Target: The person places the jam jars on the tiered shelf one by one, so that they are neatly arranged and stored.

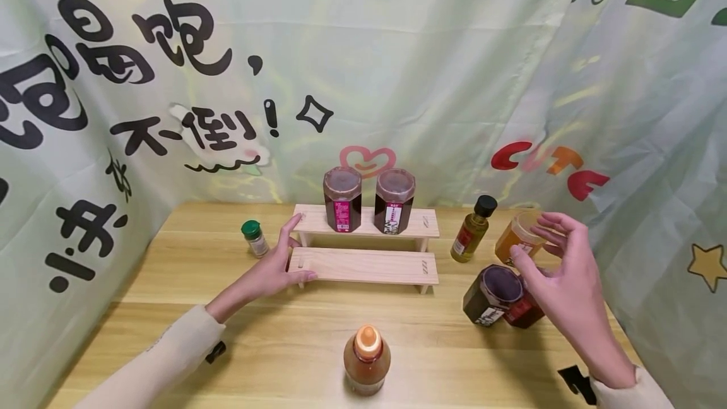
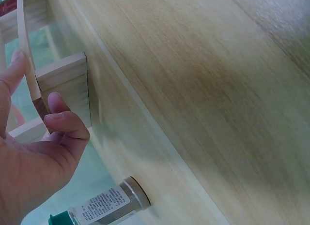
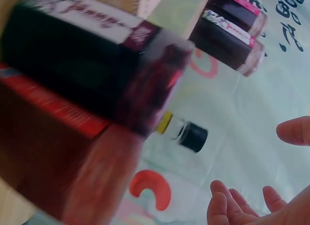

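A cloth (image 1: 454,81) saying "CUTE" hung behind the counter (image 1: 272,346). The left hand (image 1: 278,265) pinched the middle wooden shelf (image 1: 363,265) at its left end, likely to keep it still; the right hand (image 1: 568,273), fingers spread and empty, was by the yellow jar (image 1: 513,231) on the right. The pink label (image 1: 342,214) on a dark jar (image 1: 353,223) was too tiny to read.

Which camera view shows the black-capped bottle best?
The head view: the black-capped bottle stands there whole, with nothing in front of it. The right wrist view shows only its cap and neck, the rest hidden behind a dark jar. The left wrist view does not show it.
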